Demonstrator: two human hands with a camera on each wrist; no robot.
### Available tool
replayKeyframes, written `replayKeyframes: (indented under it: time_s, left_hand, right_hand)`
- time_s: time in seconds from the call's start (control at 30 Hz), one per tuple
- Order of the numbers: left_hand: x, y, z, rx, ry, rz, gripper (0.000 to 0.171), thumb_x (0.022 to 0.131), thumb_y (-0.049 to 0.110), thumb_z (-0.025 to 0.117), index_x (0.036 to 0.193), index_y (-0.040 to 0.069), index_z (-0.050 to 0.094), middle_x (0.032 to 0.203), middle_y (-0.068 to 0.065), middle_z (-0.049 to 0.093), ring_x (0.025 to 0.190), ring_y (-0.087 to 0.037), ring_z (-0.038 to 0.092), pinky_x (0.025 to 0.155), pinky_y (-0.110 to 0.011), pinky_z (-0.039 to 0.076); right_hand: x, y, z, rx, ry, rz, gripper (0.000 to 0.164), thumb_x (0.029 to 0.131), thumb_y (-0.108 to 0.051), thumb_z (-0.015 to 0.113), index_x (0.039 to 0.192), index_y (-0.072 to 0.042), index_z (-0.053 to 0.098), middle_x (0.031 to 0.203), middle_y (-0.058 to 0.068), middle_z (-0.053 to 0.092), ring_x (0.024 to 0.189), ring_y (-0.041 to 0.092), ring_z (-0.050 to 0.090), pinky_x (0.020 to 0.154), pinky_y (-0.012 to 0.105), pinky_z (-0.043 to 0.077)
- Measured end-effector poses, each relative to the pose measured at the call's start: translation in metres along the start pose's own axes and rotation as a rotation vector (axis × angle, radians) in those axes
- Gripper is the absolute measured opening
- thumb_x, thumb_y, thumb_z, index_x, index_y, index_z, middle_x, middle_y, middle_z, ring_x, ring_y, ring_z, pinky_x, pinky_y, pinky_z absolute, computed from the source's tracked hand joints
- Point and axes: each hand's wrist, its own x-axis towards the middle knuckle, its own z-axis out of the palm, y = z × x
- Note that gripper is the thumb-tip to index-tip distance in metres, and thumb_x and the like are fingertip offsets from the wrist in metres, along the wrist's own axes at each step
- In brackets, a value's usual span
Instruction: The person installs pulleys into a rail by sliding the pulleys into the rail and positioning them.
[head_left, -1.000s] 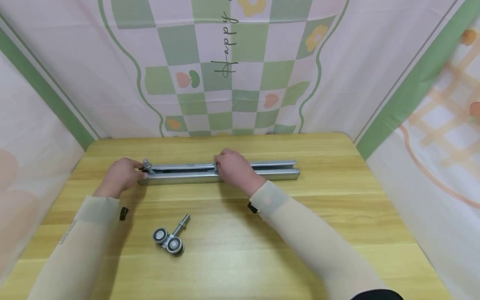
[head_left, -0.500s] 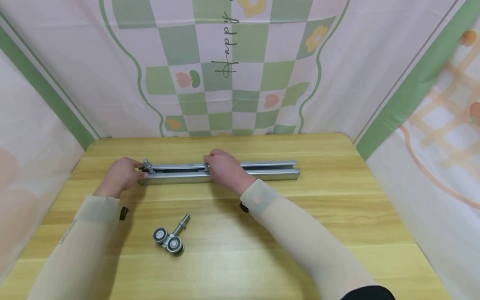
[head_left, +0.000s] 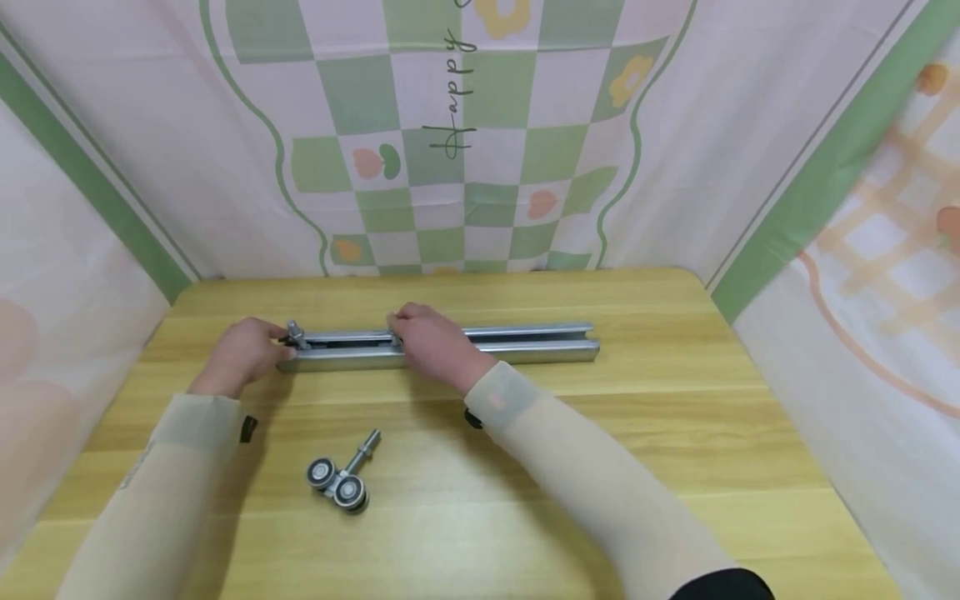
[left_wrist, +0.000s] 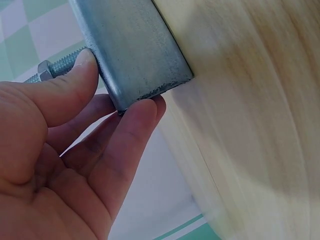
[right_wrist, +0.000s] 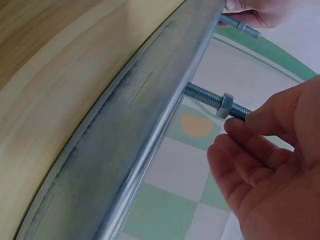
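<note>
A steel channel rail point(head_left: 536, 351) lies across the far part of the table, its slot facing up. My left hand point(head_left: 243, 354) grips the rail's left end, thumb on the edge beside an upright threaded bolt point(left_wrist: 65, 64) with a nut, fingertips under the end face. Farther along, my right hand point(head_left: 442, 348) pinches the tip of a second threaded bolt point(right_wrist: 202, 95) between thumb and index finger. This bolt rises out of the slot; whatever carries it is hidden inside the rail. Nearer me lies a loose roller trolley point(head_left: 349, 492) with small wheels and a threaded bolt.
The wooden table point(head_left: 675, 467) runs up to a hanging fabric backdrop point(head_left: 495, 133) with green checks and the word "Happy". More printed fabric point(head_left: 892, 275) closes in the right side, and the left side is draped too.
My right hand has slid left along the rail, bringing the pinched bolt closer to the one at the left end. The left hand, the rail and the loose trolley have stayed in place.
</note>
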Motion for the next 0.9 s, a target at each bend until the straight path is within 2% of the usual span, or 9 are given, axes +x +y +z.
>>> replayKeyframes:
  time_s: [0.27, 0.9]
  left_hand:
    - [0.0, 0.0, 0.001, 0.005, 0.011, 0.008, 0.049, 0.095, 0.023, 0.068, 0.13, -0.011, 0.057, 0.136, -0.032, 0.05, 0.126, -0.054, 0.042, 0.105, -0.065, 0.032]
    - [-0.001, 0.003, 0.0, -0.003, 0.013, 0.007, 0.05, 0.095, 0.022, 0.067, 0.13, -0.011, 0.056, 0.136, -0.032, 0.05, 0.126, -0.055, 0.042, 0.106, -0.065, 0.031]
  right_hand:
    - [0.004, -0.01, 0.003, 0.035, -0.027, 0.0, 0.055, 0.096, 0.0, 0.052, 0.15, -0.001, 0.041, 0.144, 0.012, 0.051, 0.134, 0.023, 0.044, 0.116, 0.03, 0.027]
    - [0.02, -0.03, 0.004, 0.094, -0.07, 0.011, 0.058, 0.099, -0.003, 0.046, 0.155, -0.004, 0.032, 0.155, 0.011, 0.039, 0.142, 0.023, 0.033, 0.117, 0.03, 0.023]
